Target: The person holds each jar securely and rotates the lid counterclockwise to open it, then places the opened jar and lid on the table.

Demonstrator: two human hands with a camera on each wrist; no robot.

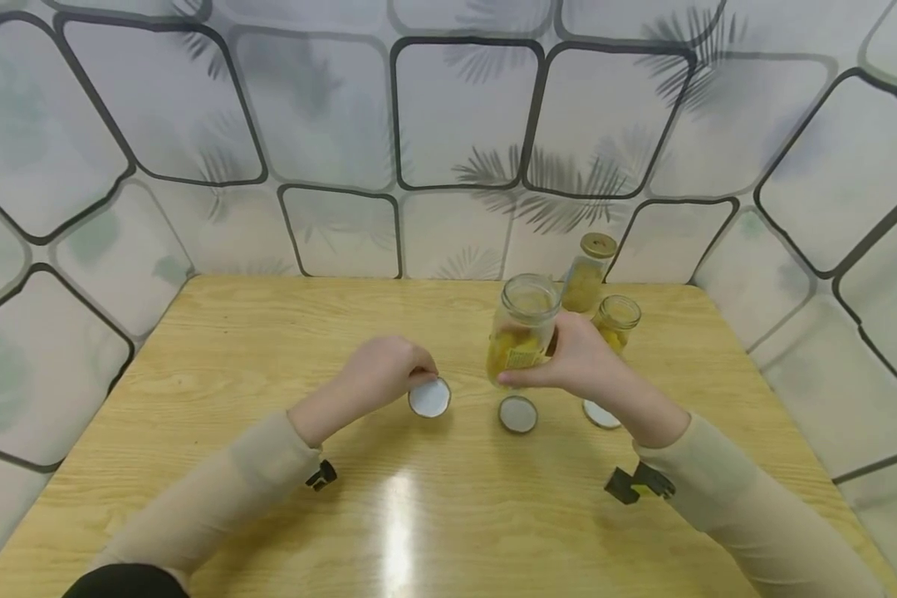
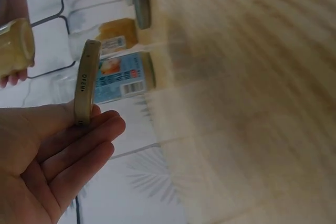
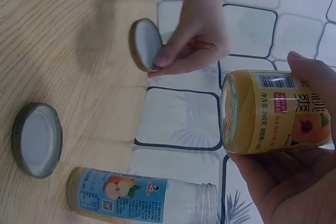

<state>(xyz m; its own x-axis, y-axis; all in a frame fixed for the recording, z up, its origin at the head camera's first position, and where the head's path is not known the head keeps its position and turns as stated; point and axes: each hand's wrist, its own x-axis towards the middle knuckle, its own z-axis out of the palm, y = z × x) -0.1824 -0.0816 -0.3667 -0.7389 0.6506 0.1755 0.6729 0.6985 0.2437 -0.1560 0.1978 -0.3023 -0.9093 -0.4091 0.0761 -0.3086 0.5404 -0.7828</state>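
Note:
In the head view my left hand (image 1: 381, 370) pinches a round jar lid (image 1: 429, 398) above the table, its white inside facing the camera. The word OPEN shows on that lid's gold rim (image 2: 86, 85) in the left wrist view. To the right, my right hand (image 1: 586, 357) grips a lidless glass jar (image 1: 523, 332) with yellow contents, raised off the table. Its yellow label (image 3: 283, 111) faces the right wrist camera. Below the jar lies a second lid (image 1: 518, 414), white inside up. Another lid (image 1: 601, 414) is partly hidden by my right forearm.
Behind my right hand stand a jar with a gold lid (image 1: 598, 245) and a smaller uncapped jar (image 1: 619, 311). A blue-labelled jar (image 3: 123, 195) shows in the right wrist view. The wooden table (image 1: 269, 332) meets patterned walls (image 1: 463, 116) at its back and sides.

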